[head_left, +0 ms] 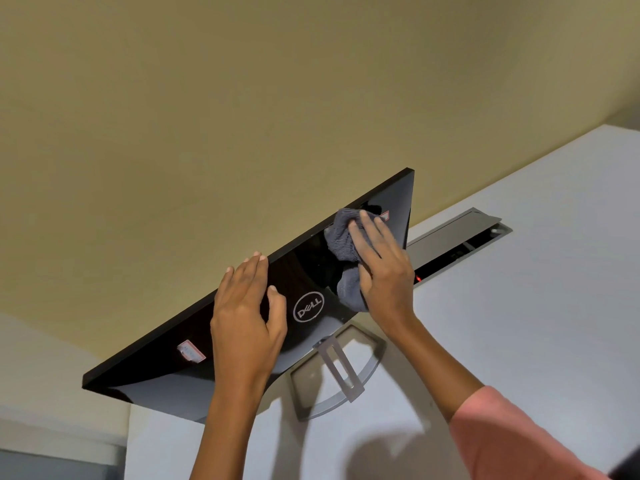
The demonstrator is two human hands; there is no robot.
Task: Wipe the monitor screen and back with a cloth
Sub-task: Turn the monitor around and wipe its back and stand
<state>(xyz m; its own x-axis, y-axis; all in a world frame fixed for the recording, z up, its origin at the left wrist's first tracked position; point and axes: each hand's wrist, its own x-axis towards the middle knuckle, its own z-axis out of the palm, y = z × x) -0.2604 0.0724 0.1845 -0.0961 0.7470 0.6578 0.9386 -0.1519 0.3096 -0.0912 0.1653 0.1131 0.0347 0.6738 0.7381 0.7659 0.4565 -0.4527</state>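
A pink sleeve (512, 434) at about 5 o'clock lies nearest, and its arm reaches up to the right hand (381, 268), which lies with fingers nearly straight over a grey cloth (343, 247), pressing it against the glossy black back of the monitor (156, 372). The left hand (246, 313), towards 7 o'clock of the cloth, has its fingers hooked over the monitor's top edge and its thumb on the back panel, steadying it beside the round logo (308, 307). The monitor stands on its grey stand (337, 372) on the white bench (519, 306), near a cable hatch (460, 240) at 2 o'clock. The back-wiping step looks to be in hand; next, the cloth likely needs sweeping towards the uncovered 8 o'clock half, with the left hand shifting clear.
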